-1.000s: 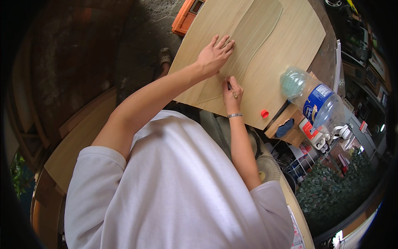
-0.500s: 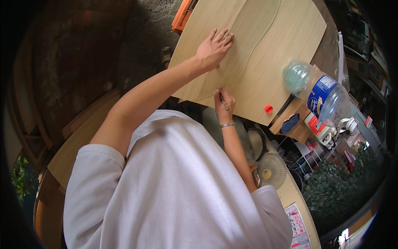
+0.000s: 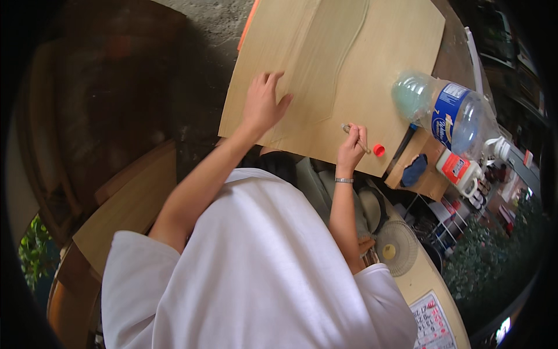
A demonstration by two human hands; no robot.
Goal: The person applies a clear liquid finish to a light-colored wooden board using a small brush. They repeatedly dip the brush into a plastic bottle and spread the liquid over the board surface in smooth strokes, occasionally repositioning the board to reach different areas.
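A pale wooden sheet lies before me, with a thin glossy curved line running along it. My left hand is over the sheet's near left part, fingers apart and holding nothing; I cannot tell whether it touches the wood. My right hand grips a thin stick-like tool, apparently a small brush, its pale tip angled up and left above the sheet's near edge. Right beside that hand sits a red cap. Farther right, a large clear plastic bottle with a blue label lies on its side.
Beyond the sheet's right edge are a dark blue cloth, a white jug with a red label and a wire rack. A round fan and a calendar are to my lower right. Wooden boards stand on the left.
My left hand has lifted or slid back toward me and left from the sheet. My right hand has moved right, nearer the red cap, and the brush now shows more clearly.
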